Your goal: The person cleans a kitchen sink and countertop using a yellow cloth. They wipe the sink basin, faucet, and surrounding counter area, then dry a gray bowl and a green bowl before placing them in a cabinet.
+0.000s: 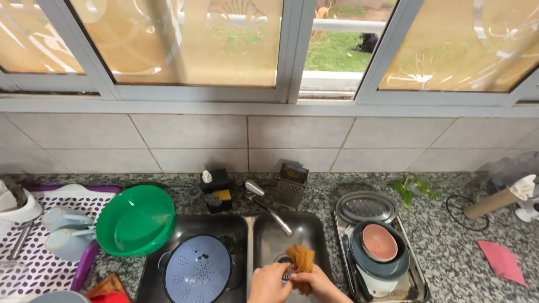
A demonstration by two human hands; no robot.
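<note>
My left hand (268,284) and my right hand (321,283) meet low over the right basin of a steel double sink (255,227). Both grip a wet orange-brown cloth (301,261), bunched up between the fingers. A small dark metal thing sits between the hands, too small to identify. The tap (268,207) reaches over the basin just above the cloth. In the left basin lies a pale blue colander (197,270), turned upside down.
A green plastic bowl (136,220) rests on the counter left of the sink, beside a purple drying rack (39,247) with mugs (66,231). A steel tray (418,283) on the right holds stacked bowls and an oval dish. A grater (290,185) stands behind the tap. A pink cloth (501,261) lies far right.
</note>
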